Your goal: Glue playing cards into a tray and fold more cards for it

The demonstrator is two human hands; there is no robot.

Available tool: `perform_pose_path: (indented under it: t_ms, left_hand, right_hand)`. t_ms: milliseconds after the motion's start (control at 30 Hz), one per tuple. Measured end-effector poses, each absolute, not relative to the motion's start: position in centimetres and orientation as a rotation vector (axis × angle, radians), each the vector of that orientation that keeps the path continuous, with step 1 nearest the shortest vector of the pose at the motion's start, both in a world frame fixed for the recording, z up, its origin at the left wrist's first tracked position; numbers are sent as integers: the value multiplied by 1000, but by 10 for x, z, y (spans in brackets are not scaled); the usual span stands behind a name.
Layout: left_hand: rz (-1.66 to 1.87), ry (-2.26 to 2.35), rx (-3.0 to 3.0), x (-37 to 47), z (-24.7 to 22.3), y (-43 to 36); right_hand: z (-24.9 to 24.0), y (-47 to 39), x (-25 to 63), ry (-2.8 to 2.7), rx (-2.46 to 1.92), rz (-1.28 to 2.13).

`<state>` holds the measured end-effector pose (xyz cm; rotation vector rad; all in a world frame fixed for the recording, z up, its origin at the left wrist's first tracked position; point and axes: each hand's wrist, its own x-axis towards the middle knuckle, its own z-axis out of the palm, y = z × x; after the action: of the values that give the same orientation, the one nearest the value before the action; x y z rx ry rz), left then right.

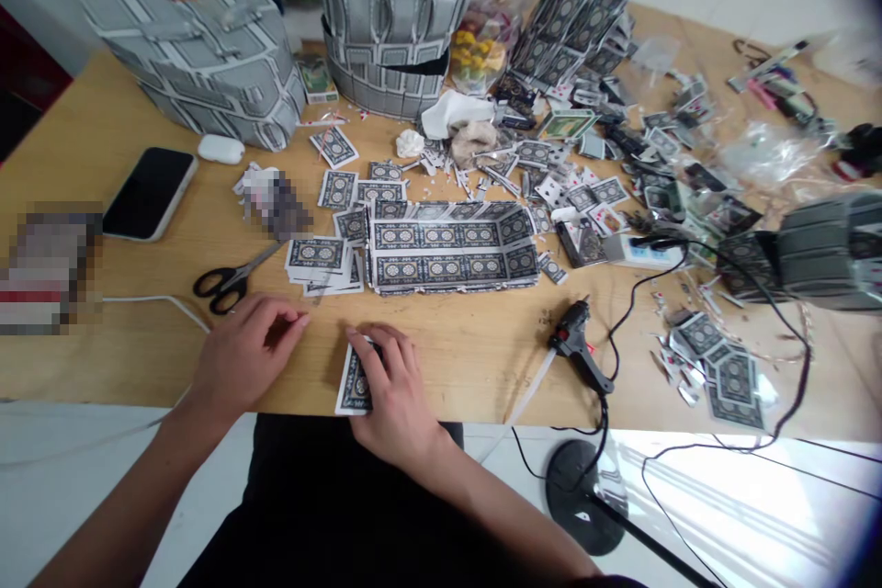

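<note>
My right hand (pixel 391 390) lies flat on a playing card (pixel 353 383) with a patterned back, pressing it down at the near edge of the wooden table (pixel 124 367). My left hand (pixel 243 354) rests beside it on the bare wood, fingers loosely curled and holding nothing. Just behind both hands lies a flat panel of joined cards (pixel 447 250), with a small stack of cards (pixel 318 259) to its left. Black scissors (pixel 227 280) lie left of that stack, close to my left hand.
A black glue gun (pixel 577 347) with its cord lies right of my hands. A phone (pixel 150 191) and white earbud case (pixel 220 149) sit far left. Card-covered boxes (pixel 207 60) stand at the back. Loose cards and scraps (pixel 717 367) litter the right half.
</note>
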<state>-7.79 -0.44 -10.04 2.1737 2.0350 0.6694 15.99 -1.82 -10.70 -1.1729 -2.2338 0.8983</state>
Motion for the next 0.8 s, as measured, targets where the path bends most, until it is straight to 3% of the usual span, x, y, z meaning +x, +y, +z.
perform_pose_path:
  t_ms: [800]
  left_hand:
    - [749, 1955, 2277, -77, -104, -6]
  right_hand:
    - [-108, -20, 160, -2233, -1173, 889]
